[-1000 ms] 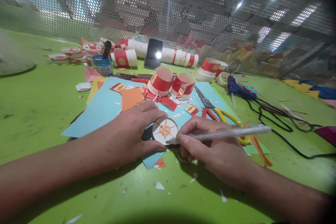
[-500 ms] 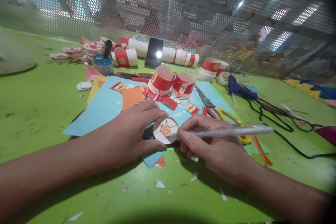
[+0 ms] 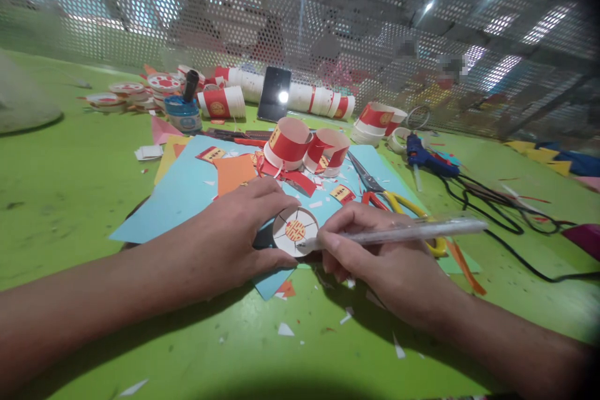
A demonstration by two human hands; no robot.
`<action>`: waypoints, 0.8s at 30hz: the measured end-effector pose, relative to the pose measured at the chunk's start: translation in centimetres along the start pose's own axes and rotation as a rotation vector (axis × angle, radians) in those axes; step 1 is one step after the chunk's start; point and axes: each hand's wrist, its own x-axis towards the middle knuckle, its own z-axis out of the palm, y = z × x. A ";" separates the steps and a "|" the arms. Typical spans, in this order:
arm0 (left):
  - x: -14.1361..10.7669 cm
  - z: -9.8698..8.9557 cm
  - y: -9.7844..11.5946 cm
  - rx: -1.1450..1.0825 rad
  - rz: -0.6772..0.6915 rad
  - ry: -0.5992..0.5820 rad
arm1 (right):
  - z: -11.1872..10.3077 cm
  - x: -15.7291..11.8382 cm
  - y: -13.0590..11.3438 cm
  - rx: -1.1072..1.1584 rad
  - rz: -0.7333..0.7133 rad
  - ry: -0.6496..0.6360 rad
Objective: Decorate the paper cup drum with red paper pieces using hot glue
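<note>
Between thumb and fingers my left hand (image 3: 255, 225) grips a round paper cup bottom (image 3: 287, 245), white inside with a gold-and-red emblem and dark lines running outward like spokes. In my right hand (image 3: 370, 250) is a pen (image 3: 422, 231) with a clear barrel, its tip on the white disc below the emblem. Just beyond my hands, two cut red-and-white paper cup rings (image 3: 289, 144) stand on light blue paper (image 3: 178, 187). Yellow-handled scissors (image 3: 398, 200) lie behind my right hand, partly hidden by it and the pen.
Paper cups (image 3: 222, 103), a blue ink or paint jar (image 3: 182, 114) and a phone (image 3: 275, 94) stand at the back before a perforated screen (image 3: 140, 25). A blue glue gun (image 3: 429, 159) with black cable lies right. Paper scraps (image 3: 285, 329) dot the green table (image 3: 210, 350).
Both hands keep their grip, and the pen tip stays on the disc with hardly any shift. The whole view has moved very slightly.
</note>
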 end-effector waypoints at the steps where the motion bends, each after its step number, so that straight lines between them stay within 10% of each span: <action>1: 0.0 0.0 0.0 0.001 0.002 -0.002 | 0.0 0.0 0.0 0.002 0.002 0.004; 24: -0.2 0.1 -0.2 0.034 0.014 -0.001 | 0.0 0.0 0.0 -0.055 0.009 0.000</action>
